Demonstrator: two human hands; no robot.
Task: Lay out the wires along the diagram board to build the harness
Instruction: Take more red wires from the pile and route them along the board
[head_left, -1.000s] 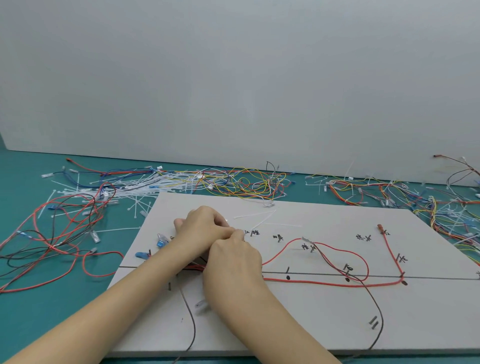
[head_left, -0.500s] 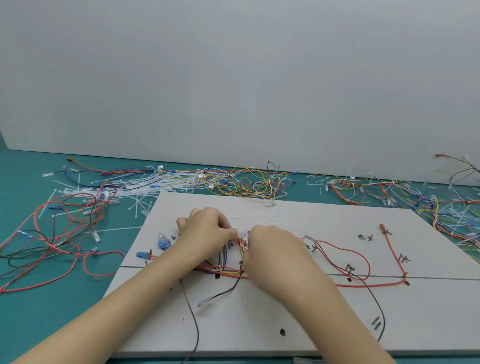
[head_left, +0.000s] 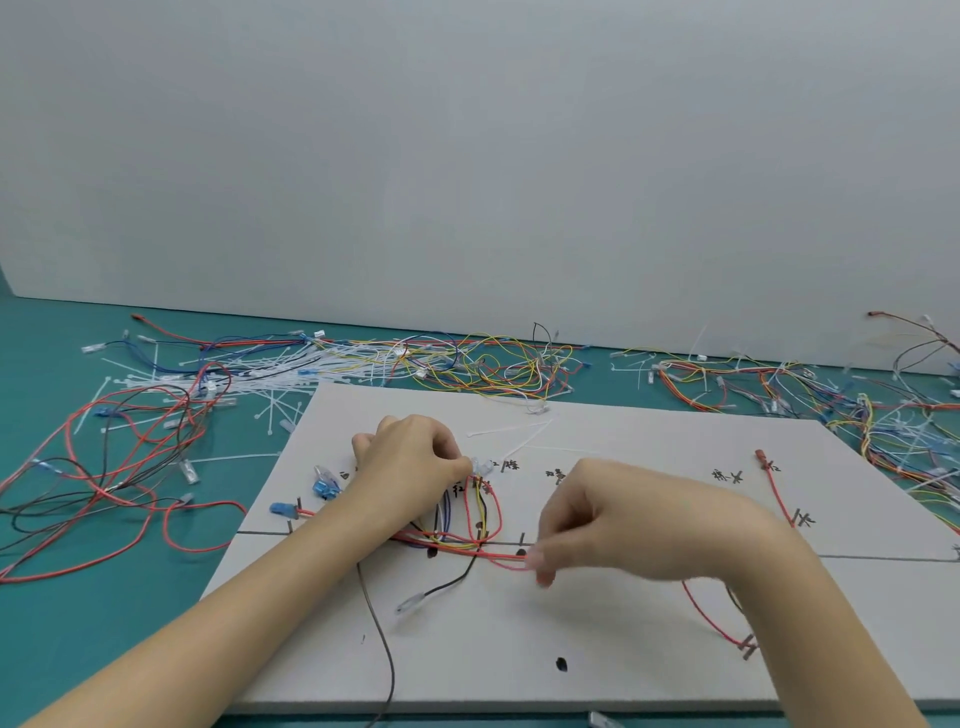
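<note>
Near edge: a dark wire (head_left: 383, 649) ran off the front rim of the diagram board (head_left: 649, 675) toward the viewer.
Front of board: a black wire with a clear terminal (head_left: 410, 604) lay loose just left of centre, and two black dots were marked on the bare surface.
Right hand: the right hand (head_left: 618, 525) hovered low over the board's middle, its thumb and forefinger closed in a pinch on the red wire (head_left: 501, 560); the other fingers curled loosely beneath.
Red wire: it lay along the drawn horizontal line, running left from the pinch into the bundle.
Bundle: red, yellow, blue and black wires (head_left: 467, 519) looped together on the board between the two hands, touching one another.
Left hand: the left hand (head_left: 410, 467) rested on the board left of centre, fingers curled and clamped on the upper ends of the bundle, where clear terminals (head_left: 480, 466) showed at the fingertips.
Blue connectors: two blue connectors (head_left: 324, 488) sat on the board just left of the left hand.
Right side: a separate red lead (head_left: 776, 488) lay along marks near the board's right part.
Far: loose cable ties (head_left: 270, 374) and heaps of coloured wires (head_left: 493, 369) were strewn on the green table (head_left: 62, 623) by the grey wall (head_left: 467, 156).
</note>
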